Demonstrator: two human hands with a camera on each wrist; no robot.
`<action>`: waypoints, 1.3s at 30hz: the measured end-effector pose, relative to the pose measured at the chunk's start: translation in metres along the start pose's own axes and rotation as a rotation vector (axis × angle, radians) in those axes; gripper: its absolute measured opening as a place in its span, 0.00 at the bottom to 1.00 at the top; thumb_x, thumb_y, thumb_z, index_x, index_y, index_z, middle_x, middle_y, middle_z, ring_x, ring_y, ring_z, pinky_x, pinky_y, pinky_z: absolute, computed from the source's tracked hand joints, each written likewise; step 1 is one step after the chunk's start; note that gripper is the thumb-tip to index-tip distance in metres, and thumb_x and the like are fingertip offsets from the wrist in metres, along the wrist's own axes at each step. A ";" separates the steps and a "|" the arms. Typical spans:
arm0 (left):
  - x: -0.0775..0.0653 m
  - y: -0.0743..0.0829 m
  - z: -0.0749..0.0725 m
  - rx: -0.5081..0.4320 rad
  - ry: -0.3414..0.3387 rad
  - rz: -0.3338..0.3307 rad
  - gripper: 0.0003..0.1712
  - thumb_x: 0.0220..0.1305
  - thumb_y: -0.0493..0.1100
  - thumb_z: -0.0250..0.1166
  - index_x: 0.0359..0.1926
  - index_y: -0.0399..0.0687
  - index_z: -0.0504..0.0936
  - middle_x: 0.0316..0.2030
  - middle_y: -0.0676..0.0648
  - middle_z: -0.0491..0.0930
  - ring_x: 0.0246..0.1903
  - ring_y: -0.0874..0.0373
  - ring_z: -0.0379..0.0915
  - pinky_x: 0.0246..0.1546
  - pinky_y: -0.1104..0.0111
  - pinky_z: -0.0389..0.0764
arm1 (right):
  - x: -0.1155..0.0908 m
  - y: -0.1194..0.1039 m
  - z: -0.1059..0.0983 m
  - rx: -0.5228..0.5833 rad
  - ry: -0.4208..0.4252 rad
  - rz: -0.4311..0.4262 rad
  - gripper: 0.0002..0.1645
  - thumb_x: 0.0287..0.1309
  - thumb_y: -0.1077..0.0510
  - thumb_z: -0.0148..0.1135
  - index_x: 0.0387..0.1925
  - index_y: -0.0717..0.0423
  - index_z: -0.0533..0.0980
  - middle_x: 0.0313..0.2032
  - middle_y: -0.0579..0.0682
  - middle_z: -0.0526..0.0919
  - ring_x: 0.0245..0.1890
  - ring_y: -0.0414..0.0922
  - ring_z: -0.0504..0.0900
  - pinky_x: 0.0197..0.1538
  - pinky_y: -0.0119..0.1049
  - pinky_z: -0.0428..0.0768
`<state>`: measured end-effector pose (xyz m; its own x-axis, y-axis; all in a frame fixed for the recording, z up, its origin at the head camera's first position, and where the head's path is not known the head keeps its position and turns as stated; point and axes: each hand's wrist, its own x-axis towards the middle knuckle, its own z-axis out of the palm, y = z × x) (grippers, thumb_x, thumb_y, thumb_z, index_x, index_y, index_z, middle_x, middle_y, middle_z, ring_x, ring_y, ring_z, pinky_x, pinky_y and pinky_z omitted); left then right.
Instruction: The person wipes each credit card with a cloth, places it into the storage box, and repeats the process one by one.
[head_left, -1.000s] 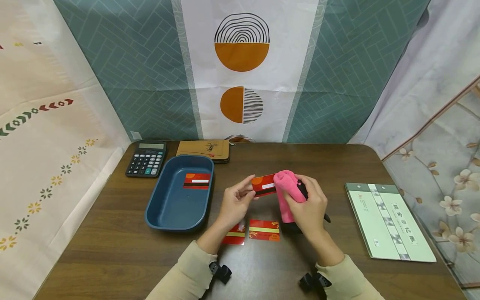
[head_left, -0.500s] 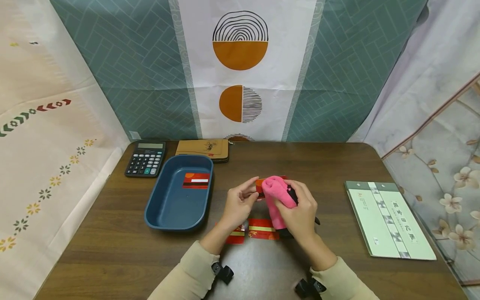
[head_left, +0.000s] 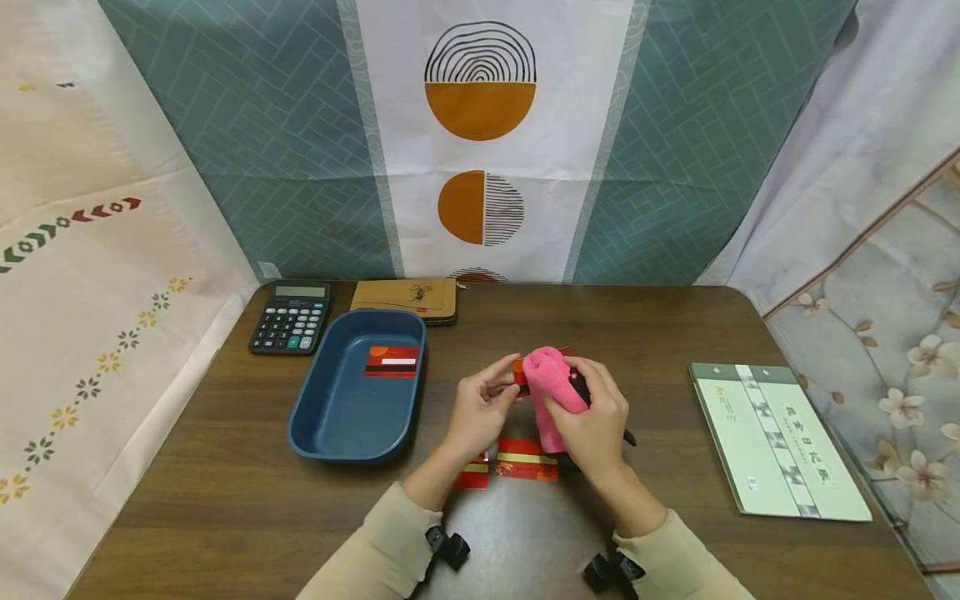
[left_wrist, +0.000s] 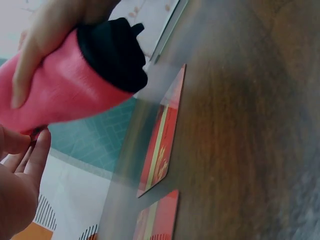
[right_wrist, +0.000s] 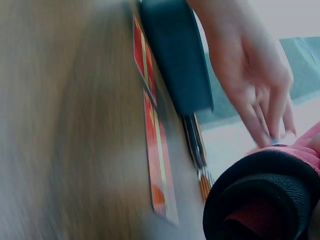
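My left hand [head_left: 478, 410] pinches the left end of a red card [head_left: 518, 372] between thumb and fingers, above the table. With curled fingers my right hand [head_left: 600, 427] grips a rolled pink cloth [head_left: 550, 385], which lies over most of that card. The cloth has a black end [left_wrist: 112, 56], best seen in the left wrist view; in the right wrist view it shows as a dark spiral. Below the hands, a red card with a yellow stripe [head_left: 527, 460] lies flat, and a second striped card [head_left: 472, 477] is partly hidden by my left wrist.
A blue tray [head_left: 298, 421] stands left of my hands, with one red card [head_left: 392, 362] inside. Behind it are a calculator [head_left: 291, 320] and tan notebooks [head_left: 405, 298]. A pale green pad [head_left: 776, 442] lies at the right.
The pink cloth has moved left along the held card with my right hand, so less of the card shows. The left hand has shifted slightly right while keeping its pinch.
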<state>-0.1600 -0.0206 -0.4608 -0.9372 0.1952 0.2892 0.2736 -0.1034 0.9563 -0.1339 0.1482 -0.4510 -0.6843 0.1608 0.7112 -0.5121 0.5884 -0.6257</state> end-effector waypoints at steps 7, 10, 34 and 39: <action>-0.002 0.000 0.000 0.012 0.038 0.015 0.25 0.65 0.20 0.58 0.62 0.29 0.77 0.46 0.31 0.84 0.43 0.43 0.85 0.44 0.58 0.87 | -0.003 -0.006 0.006 0.019 0.004 -0.043 0.29 0.40 0.64 0.83 0.47 0.64 0.82 0.44 0.57 0.85 0.41 0.52 0.85 0.54 0.23 0.78; -0.003 0.001 -0.003 0.009 0.051 0.021 0.24 0.65 0.21 0.59 0.62 0.29 0.77 0.44 0.30 0.85 0.39 0.35 0.84 0.43 0.51 0.86 | 0.000 0.000 0.002 -0.014 0.041 -0.032 0.28 0.41 0.64 0.83 0.47 0.64 0.82 0.43 0.57 0.85 0.42 0.52 0.84 0.54 0.21 0.76; 0.005 0.038 -0.072 0.119 0.247 -0.099 0.24 0.66 0.29 0.66 0.63 0.41 0.80 0.40 0.37 0.80 0.33 0.58 0.85 0.39 0.64 0.88 | 0.013 0.029 -0.027 -0.040 0.107 0.091 0.29 0.41 0.65 0.82 0.49 0.63 0.82 0.44 0.58 0.85 0.42 0.54 0.82 0.49 0.17 0.74; 0.010 0.050 -0.107 0.204 0.264 -0.152 0.25 0.68 0.30 0.65 0.65 0.45 0.78 0.43 0.36 0.82 0.34 0.61 0.85 0.40 0.66 0.87 | 0.012 0.031 -0.027 -0.043 0.099 0.093 0.29 0.41 0.65 0.82 0.49 0.63 0.82 0.44 0.58 0.85 0.42 0.54 0.82 0.49 0.17 0.74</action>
<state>-0.1788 -0.1283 -0.4144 -0.9867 -0.0679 0.1474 0.1395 0.1097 0.9841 -0.1441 0.1902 -0.4527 -0.6723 0.2922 0.6802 -0.4248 0.6001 -0.6778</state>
